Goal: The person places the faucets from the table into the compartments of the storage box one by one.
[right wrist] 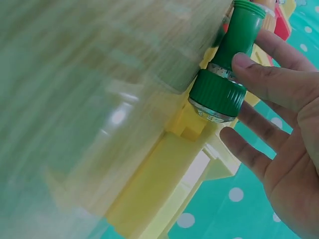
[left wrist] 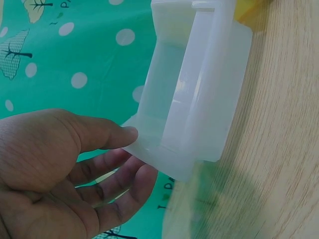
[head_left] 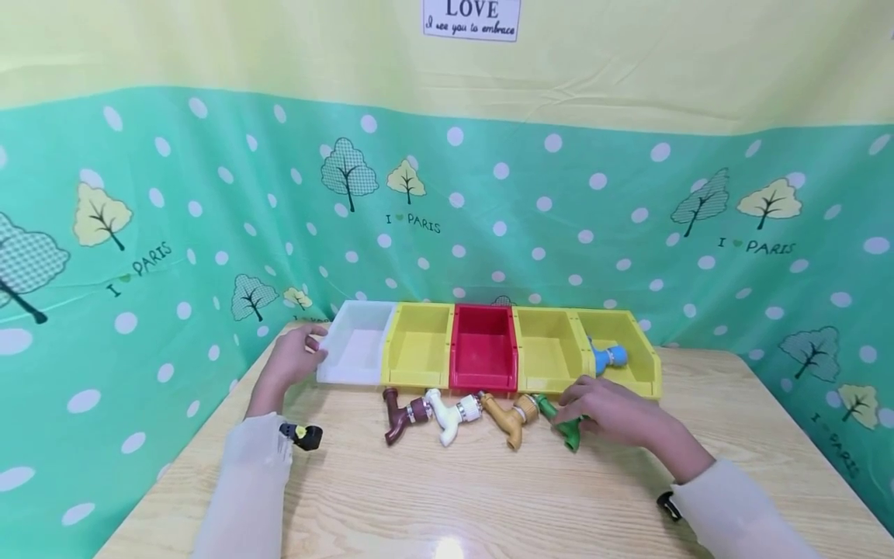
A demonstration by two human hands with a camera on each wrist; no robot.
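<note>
My right hand (head_left: 615, 411) pinches a green plastic tap (head_left: 571, 435) between thumb and forefinger, in front of the yellow bins. In the right wrist view the thumb lies against the tap's body, close to its ribbed collar (right wrist: 217, 94), while the other fingers spread loosely. At the left end of the bin row, my left hand (head_left: 296, 357) grips the corner of a translucent white bin (head_left: 358, 353). Its thumb is on the rim, and the fingers curl beneath it in the left wrist view. A blue tap (head_left: 610, 357) lies inside the rightmost yellow bin (head_left: 646, 365).
Left of the green tap, a maroon tap (head_left: 396, 419), a white tap (head_left: 450, 419) and an ochre tap (head_left: 508, 419) lie on the wooden table (head_left: 433, 489). Behind them stand a red bin (head_left: 484, 349) and other yellow bins (head_left: 419, 349). A patterned curtain (head_left: 503, 202) encloses the table.
</note>
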